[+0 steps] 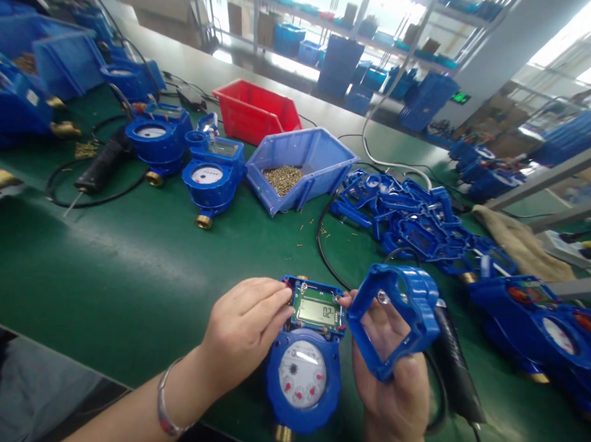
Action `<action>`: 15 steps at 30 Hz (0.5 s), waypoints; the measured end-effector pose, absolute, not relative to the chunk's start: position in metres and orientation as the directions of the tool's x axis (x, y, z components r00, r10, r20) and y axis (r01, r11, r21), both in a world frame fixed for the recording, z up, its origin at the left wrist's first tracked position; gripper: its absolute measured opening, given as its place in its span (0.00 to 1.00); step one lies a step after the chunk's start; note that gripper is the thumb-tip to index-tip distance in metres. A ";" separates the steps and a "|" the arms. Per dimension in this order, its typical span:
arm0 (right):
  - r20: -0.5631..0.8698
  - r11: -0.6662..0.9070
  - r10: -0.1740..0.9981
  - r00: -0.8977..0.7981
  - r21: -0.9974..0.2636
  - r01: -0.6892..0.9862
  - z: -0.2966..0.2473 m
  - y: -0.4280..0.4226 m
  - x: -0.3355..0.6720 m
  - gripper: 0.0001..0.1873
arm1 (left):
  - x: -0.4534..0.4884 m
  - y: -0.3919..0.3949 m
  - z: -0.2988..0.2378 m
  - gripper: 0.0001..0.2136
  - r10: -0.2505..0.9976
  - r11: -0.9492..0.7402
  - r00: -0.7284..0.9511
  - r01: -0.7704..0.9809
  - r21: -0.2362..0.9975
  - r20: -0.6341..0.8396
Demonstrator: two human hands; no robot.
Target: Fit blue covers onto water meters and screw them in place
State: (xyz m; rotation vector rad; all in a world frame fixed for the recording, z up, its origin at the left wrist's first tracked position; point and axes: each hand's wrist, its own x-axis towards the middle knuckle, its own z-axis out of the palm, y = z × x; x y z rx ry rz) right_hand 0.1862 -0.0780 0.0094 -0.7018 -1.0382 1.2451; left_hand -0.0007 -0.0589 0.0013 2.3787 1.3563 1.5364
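A blue water meter (303, 375) lies on the green bench mat in front of me, its round dial facing up. Above the dial, an uncovered circuit board with a lit display (317, 310) sits in the meter's housing. My left hand (244, 324) presses its closed fingertips against the housing's left edge; whether something small is pinched there is hidden. My right hand (390, 387) grips a blue plastic cover frame (423, 302) with a window opening, tilted just right of the meter. One right fingertip reaches the board's right edge.
A blue bin (324, 163) holds small brass screws, some scattered beside it. Behind it stands a red bin (255, 108). Blue cover frames (415, 222) are piled at right. A black electric screwdriver (457, 364) lies beside my right hand, another (103, 162) at left. More meters (211, 176) stand around.
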 end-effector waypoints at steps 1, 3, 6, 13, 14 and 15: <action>0.238 0.216 0.971 -0.003 -0.886 -0.409 0.009 -0.078 0.185 0.22 | 0.001 -0.059 -0.001 0.06 0.655 -0.621 0.141 0.660 0.423 0.742; 0.231 0.214 0.973 0.005 -0.891 -0.400 0.009 -0.078 0.184 0.23 | 0.003 -0.057 -0.003 0.07 0.671 -0.602 0.131 0.671 0.433 0.730; 0.224 0.214 0.974 0.020 -0.897 -0.387 0.009 -0.079 0.184 0.23 | 0.005 -0.055 -0.004 0.07 0.715 -0.570 0.120 0.670 0.475 0.689; 0.219 0.208 0.976 0.015 -0.898 -0.388 0.008 -0.080 0.185 0.23 | 0.003 -0.051 -0.004 0.06 0.711 -0.593 0.167 0.663 0.456 0.683; 0.218 0.205 0.976 0.010 -0.899 -0.387 0.008 -0.080 0.185 0.23 | 0.001 -0.050 -0.004 0.06 0.711 -0.599 0.181 0.662 0.451 0.679; 0.216 0.201 0.976 0.005 -0.901 -0.384 0.007 -0.080 0.185 0.23 | 0.000 -0.050 -0.004 0.05 0.715 -0.600 0.191 0.662 0.450 0.672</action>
